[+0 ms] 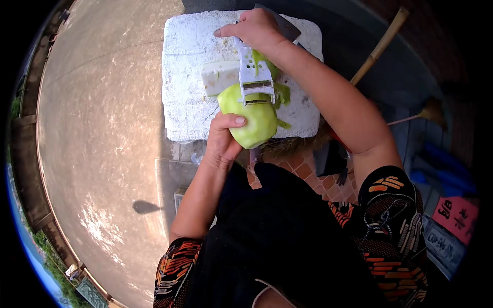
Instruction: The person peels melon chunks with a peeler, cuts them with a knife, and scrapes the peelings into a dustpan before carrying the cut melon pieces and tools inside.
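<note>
Black apron (287, 241) and patterned sleeves (395, 205) fill the bottom of view, closest to me. Left hand (223, 141) clamps the green fruit (251, 115) from below, thumb on top of its near side, so it stays put against the white foam block (190, 77) while the tool presses on it. Right hand (254, 28) is closed round the handle of the white peeler (254, 77), reaching over from the far side; blade end sits on the fruit's top, angled so it faces toward me. Hands are apart, one at each end of the tool line. Fruit sits at the near edge of the block, mostly bare and pale green already. Green peel strips (281, 95) hang just beside the blade and lie on the block. White cut chunk (218, 77) lies on the block just left of the peeler, touching or nearly touching the fruit, can't tell which. Dark blade shape (287, 28) behind my right hand, partly hidden. Broom with bamboo handle (380, 46) lies off to the right, well apart, not in the way. Large round concrete surface (97, 128) on the left, tiled floor (318, 179) under the block
</note>
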Tool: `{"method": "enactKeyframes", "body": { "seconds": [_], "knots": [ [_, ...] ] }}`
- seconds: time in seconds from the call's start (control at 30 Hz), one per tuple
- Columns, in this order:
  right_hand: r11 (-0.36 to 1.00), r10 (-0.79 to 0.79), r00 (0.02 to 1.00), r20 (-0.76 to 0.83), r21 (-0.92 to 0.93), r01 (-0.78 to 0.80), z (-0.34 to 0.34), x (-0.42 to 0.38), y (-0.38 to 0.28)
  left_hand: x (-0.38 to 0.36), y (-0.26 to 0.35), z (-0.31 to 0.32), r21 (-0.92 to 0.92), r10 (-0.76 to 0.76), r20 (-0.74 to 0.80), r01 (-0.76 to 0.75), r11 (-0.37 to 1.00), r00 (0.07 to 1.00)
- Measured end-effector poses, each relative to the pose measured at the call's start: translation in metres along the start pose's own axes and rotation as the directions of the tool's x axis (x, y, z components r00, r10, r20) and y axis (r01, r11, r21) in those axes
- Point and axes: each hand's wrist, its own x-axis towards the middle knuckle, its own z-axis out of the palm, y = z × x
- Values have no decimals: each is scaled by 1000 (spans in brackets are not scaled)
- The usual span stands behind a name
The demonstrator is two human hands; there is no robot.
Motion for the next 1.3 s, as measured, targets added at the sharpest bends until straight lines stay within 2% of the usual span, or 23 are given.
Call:
{"method": "enactKeyframes", "body": {
  "seconds": [0.03,0.13,0.17,0.2,0.27,0.37,0.43,0.47,0.5,0.6,0.63,0.67,0.73,0.77,0.87,0.9,1.0,1.03,1.13,1.27,1.3],
  "knots": [
    [999,-11,997,71,-30,13,4,-8,-7,-2,2,8,6,13,1,-13,1000,1000],
    [1000,1,994,-109,-11,-2,37,17,27,-15,9,16,101,58,93,-67,993,994],
    [1000,31,977,-210,8,-30,29,29,39,-21,11,24,93,50,41,-54,994,998],
    [999,-4,970,-242,-47,-8,14,42,51,-23,5,19,53,71,119,-77,996,990],
    [990,72,973,-218,134,-43,-9,48,64,-25,-7,5,-36,119,263,-114,993,957],
    [995,97,976,-192,6,-98,-28,36,43,-25,-1,0,-44,8,93,-3,999,996],
    [997,69,982,-175,30,-65,-18,30,39,-15,-1,-10,-65,-19,10,20,998,1000],
    [998,55,985,-163,44,-48,-10,26,36,-13,0,-11,-47,-20,9,21,999,1000],
    [997,75,994,-76,24,-74,-12,8,17,-11,1,-12,-27,-22,5,22,999,1000],
    [1000,14,999,-46,-10,-15,12,-4,12,-15,5,-12,-49,-20,68,23,999,997],
    [993,78,995,-68,96,-72,15,7,27,-18,4,-11,-72,-19,101,26,997,995],
    [979,163,972,-172,151,-137,18,29,54,-22,2,-9,-109,-7,108,19,994,994],
    [956,163,971,-173,272,-112,-7,29,63,-25,1,-6,-182,43,125,-20,983,991],
    [962,121,966,-230,269,-57,-6,25,62,-21,1,-32,-151,-33,163,58,987,986],
    [960,26,972,-234,277,41,8,-10,33,-15,-5,-42,-307,-26,-4,24,951,1000],
    [974,23,980,-196,227,22,9,-24,18,-8,-10,-53,-282,-15,11,18,959,1000],
    [964,12,990,-139,266,25,21,-46,-1,-10,-5,-33,-251,6,18,-1,968,1000],
    [976,12,991,-133,218,17,22,-44,-3,-12,-4,-28,-260,-18,19,22,965,1000],
    [989,-3,997,-80,144,15,20,-32,4,-23,-5,-35,-243,-76,187,121,962,979],
    [998,51,999,11,30,-51,17,-8,6,-25,-5,-46,-296,-120,95,143,944,988],
    [998,53,999,6,14,-53,24,-3,6,-20,-2,-51,-287,-141,133,175,942,981]
  ]
}}
